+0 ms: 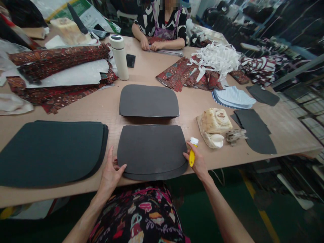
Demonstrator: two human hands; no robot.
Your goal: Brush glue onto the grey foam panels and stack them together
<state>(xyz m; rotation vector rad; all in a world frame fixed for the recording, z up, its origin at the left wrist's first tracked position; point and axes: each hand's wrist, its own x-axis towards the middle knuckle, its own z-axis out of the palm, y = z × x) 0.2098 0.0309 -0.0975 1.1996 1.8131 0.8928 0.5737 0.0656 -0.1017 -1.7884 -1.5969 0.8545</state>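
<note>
A curved dark grey panel (pixel 153 148) lies in front of me, with another panel's edge (pixel 162 176) showing beneath it along the near side. My left hand (pixel 111 172) is at its left edge, thumb over the rim and index finger stretched out. At the right edge, my right hand (pixel 196 162) touches the panel with thumb and fingertip. That same hand holds a brush (pixel 192 157) with a yellow handle and a white head. Just beyond lies a stack of similar grey panels (pixel 149 101). To the left is a pile of larger dark panels (pixel 55 152).
A crusted block-shaped container (pixel 215 125) stands right of the brush, beside more dark pieces (pixel 255 131). Striped blue pieces (pixel 234 97), white strips (pixel 215 59) and patterned fabric (pixel 174 72) lie farther back. A white flask (pixel 119 59) stands near a phone (pixel 130 60). A co-worker (pixel 162 27) sits opposite.
</note>
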